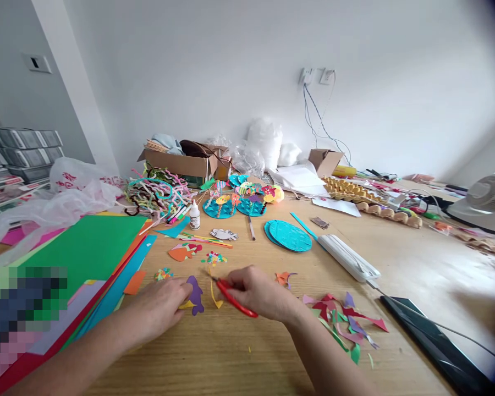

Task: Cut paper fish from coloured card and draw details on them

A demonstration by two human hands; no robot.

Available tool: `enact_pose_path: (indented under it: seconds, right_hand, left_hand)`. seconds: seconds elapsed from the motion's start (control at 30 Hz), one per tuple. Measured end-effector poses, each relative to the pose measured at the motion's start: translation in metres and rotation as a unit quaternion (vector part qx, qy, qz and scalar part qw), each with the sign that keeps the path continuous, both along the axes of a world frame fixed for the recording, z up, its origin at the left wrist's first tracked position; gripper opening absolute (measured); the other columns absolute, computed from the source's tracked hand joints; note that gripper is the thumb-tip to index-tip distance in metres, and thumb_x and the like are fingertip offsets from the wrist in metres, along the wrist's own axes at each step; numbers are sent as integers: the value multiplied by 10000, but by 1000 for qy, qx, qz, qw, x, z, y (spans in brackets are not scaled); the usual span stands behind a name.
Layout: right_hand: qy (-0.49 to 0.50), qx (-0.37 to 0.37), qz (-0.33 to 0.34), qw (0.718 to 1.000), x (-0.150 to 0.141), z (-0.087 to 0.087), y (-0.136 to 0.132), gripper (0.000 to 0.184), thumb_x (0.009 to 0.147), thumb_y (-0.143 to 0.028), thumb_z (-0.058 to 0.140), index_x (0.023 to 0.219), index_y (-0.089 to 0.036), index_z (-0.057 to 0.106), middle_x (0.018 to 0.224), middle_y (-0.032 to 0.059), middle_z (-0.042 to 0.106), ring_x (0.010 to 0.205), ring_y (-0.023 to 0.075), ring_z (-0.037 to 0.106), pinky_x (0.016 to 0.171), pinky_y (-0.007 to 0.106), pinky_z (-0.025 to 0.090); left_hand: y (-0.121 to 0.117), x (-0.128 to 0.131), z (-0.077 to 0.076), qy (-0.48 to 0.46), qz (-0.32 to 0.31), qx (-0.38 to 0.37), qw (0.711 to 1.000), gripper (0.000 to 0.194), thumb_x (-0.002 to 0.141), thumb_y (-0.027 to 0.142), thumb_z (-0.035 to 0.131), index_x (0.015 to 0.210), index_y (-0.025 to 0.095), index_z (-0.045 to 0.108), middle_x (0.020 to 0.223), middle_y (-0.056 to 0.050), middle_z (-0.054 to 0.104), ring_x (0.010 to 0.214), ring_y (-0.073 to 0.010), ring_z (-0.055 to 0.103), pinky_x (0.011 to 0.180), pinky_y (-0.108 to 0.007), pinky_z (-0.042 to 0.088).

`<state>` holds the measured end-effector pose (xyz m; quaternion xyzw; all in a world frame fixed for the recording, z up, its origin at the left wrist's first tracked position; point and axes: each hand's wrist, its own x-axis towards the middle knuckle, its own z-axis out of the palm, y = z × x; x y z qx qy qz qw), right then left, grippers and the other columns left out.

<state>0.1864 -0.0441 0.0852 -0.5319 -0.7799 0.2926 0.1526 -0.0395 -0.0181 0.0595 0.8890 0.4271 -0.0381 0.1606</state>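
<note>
My right hand (258, 291) grips the handles of red-handled scissors (236, 300). A thin curling strip of yellow paper (213, 290) lies by the blades. My left hand (167, 305) is closed, with a small bit of yellow paper (187, 304) showing between thumb and fingers. A purple paper fish (196, 297) is right beside those fingertips; whether they touch it I cannot tell. Beyond the hands lie an orange paper fish (182, 252), small colourful paper dots (214, 257) and a drawn white paper fish (224, 234).
Coloured paper sheets (91, 242) are stacked at left. Paper scraps (342, 319) lie at right, near a power strip (348, 257) and a black tablet-like slab (429, 341). Farther back stand a glue bottle (194, 216), blue discs (289, 236), pipe cleaners (159, 190) and a cardboard box (181, 164).
</note>
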Motion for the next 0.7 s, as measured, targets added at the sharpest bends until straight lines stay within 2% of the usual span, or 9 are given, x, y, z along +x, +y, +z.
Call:
enact_pose_path:
  seconds: [0.07, 0.17, 0.27, 0.37, 0.53, 0.7]
  right_hand:
    - [-69, -27, 95, 993, 2, 8, -6, 243, 761, -320, 574, 595, -149, 623, 473, -59, 398, 457, 72, 317, 430, 198, 221]
    - [-181, -39, 157, 970, 0, 18, -14, 209, 715, -342, 628, 647, -156, 693, 506, -28, 536, 443, 84, 386, 415, 213, 221]
    - [-285, -30, 175, 942, -7, 24, -21, 246, 706, -355, 642, 778, -144, 746, 670, 59, 687, 539, 150, 539, 428, 231, 258]
    - [-329, -32, 191, 924, -16, 23, -28, 312, 742, -369, 633, 882, -115, 746, 788, 130, 722, 681, 229, 646, 498, 252, 363]
    - [-326, -7, 192, 926, -23, 9, -36, 302, 777, -402, 643, 859, -126, 734, 787, 132, 726, 750, 271, 682, 606, 297, 478]
    - [-353, 72, 161, 919, -28, 2, -46, 207, 831, -265, 596, 824, -97, 716, 755, 151, 712, 728, 276, 682, 610, 327, 510]
  left_hand:
    - [-1, 1, -8, 10, -2, 17, 1000, 259, 728, 110, 487, 940, 204, 603, 1043, -90, 652, 981, -263, 610, 805, -352, 458]
    - [1, 2, -12, 41, -2, 35, 999, 275, 722, 75, 463, 923, 199, 605, 1008, -89, 658, 947, -264, 621, 782, -359, 473]
    - [1, 6, -10, 62, -4, 39, 997, 303, 714, 23, 421, 866, 200, 614, 958, -83, 666, 899, -251, 631, 762, -349, 471]
    - [0, 9, -9, 69, -6, 45, 997, 316, 721, 1, 388, 839, 189, 613, 920, -99, 667, 882, -262, 634, 753, -360, 464]
    - [1, 7, -5, 86, 7, 52, 995, 285, 769, 16, 367, 814, 198, 582, 867, -88, 669, 810, -260, 646, 665, -335, 448]
    - [4, 1, 3, 48, -4, 26, 998, 211, 775, 56, 429, 839, 217, 550, 908, -44, 667, 834, -230, 635, 675, -309, 439]
